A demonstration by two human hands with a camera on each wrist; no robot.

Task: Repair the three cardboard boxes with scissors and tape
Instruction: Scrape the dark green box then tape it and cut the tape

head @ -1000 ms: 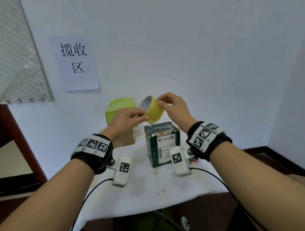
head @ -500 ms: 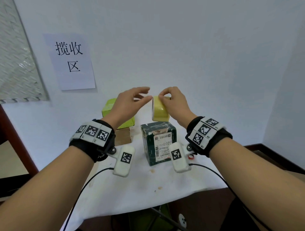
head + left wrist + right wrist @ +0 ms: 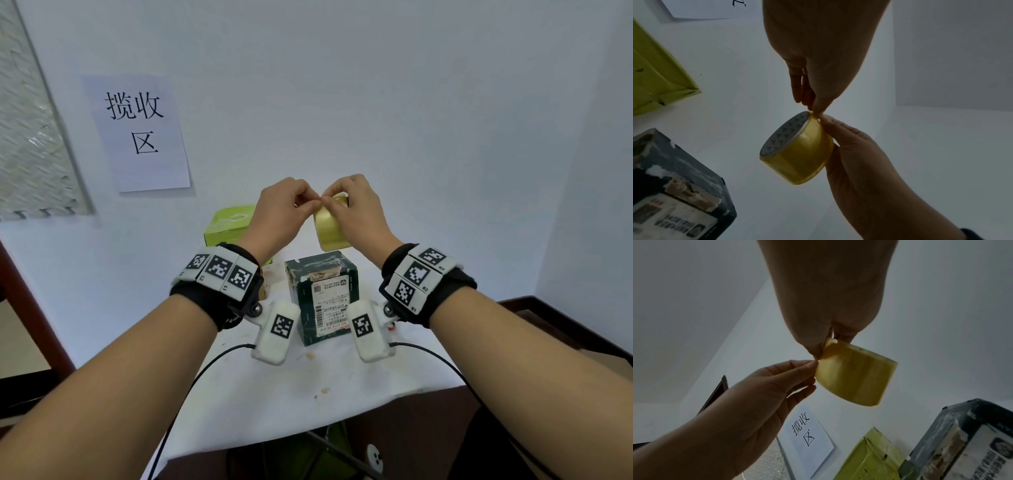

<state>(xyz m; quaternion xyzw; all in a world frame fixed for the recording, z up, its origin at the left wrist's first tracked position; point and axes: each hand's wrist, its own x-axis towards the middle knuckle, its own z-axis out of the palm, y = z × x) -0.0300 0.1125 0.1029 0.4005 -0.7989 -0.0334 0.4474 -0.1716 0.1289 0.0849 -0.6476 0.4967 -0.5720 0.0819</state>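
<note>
A yellow tape roll (image 3: pixel 329 230) is held in the air above a dark green box (image 3: pixel 322 294) with a white label, which stands on the white table (image 3: pixel 308 394). My right hand (image 3: pixel 328 202) grips the roll (image 3: pixel 797 149) from behind, thumb at its upper rim. My left hand (image 3: pixel 315 205) pinches the tape's edge at that same rim (image 3: pixel 818 361), fingertip to fingertip with the right hand. A lime green box (image 3: pixel 228 222) stands behind my left hand by the wall. The dark green box's top edge (image 3: pixel 692 191) is torn and ragged.
A paper sign (image 3: pixel 144 132) hangs on the white wall behind the table. A brown box is mostly hidden behind my left wrist. A small red object (image 3: pixel 391 328) peeks out under my right wrist camera. Dark wooden furniture (image 3: pixel 548 318) stands at right.
The roll has turned from showing its core to showing its yellow side. My left hand let go, opened beside it, then closed in to pinch the tape's edge at the rim.
</note>
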